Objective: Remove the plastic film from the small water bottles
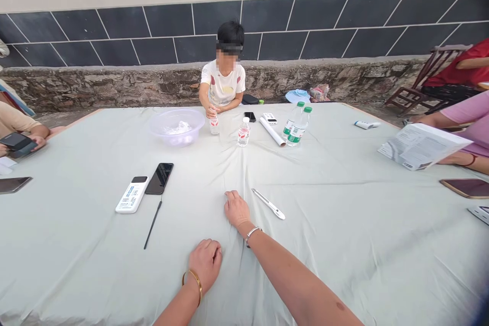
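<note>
Hands (both empty) on pale tablecloth

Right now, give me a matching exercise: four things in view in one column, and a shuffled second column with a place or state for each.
Things:
1. right hand
2. left hand
3. translucent plastic bowl
4. black smartphone

Places or states:
A. beside a white handheld device
B. wearing a gold bangle
C. holding crumpled white material
D. wearing a silver bracelet

Pairs: 1-D, 2-B, 3-C, 4-A
</note>
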A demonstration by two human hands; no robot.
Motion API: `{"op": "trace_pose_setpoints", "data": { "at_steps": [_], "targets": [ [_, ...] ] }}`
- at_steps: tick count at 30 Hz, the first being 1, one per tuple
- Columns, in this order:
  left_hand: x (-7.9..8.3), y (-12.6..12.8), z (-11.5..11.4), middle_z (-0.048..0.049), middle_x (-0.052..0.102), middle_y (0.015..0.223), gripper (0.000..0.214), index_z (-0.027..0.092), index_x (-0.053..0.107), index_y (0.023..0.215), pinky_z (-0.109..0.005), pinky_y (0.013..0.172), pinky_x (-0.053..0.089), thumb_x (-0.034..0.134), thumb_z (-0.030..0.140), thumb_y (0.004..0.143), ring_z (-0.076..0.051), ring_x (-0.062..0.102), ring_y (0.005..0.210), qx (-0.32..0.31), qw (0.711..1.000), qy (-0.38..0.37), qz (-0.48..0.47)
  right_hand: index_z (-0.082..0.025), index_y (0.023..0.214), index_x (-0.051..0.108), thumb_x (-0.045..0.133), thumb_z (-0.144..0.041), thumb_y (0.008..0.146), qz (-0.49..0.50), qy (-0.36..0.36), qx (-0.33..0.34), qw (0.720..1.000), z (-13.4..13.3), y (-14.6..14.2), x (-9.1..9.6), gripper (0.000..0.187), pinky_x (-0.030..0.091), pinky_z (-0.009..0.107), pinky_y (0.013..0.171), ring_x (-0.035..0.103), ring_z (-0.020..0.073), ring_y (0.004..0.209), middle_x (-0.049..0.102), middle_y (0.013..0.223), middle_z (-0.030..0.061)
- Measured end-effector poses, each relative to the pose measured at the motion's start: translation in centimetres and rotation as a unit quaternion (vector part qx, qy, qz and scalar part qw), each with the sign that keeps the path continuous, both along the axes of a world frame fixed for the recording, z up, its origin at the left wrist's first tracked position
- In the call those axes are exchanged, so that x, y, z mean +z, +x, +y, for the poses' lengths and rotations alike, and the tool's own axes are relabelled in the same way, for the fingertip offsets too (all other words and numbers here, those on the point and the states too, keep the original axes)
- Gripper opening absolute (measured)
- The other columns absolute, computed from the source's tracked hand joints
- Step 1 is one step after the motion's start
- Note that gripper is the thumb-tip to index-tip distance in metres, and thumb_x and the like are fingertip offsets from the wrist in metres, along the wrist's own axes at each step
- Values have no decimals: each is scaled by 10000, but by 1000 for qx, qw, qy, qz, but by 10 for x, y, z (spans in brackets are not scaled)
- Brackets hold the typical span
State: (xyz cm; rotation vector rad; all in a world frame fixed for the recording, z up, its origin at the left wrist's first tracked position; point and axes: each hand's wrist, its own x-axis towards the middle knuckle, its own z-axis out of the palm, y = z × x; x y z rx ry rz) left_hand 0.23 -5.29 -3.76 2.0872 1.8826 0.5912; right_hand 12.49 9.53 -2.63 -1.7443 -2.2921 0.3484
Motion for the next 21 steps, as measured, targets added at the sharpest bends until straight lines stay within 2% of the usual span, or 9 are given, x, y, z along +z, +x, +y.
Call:
{"op": "trace_pose_setpoints", "data": {
  "at_steps": [11,21],
  "targets": [
    [4,0,-2,-7,615,713,211,210,592,757,-261,643,385,407,145,838,-152,556,711,6,1000,-17,-9,-198,1195,539,420,-114,857,9,9,9,1000,-1,0,1,368,431,267,840,583,180,965,571,1130,80],
    [2,0,-4,-8,621,724,214,219,583,759,-267,643,391,401,143,842,-151,551,712,-5,999,-19,-25,-201,1169,557,417,-116,836,27,9,10,1000,-2,3,0,371,437,265,824,587,178,956,578,1126,70]
  ]
}}
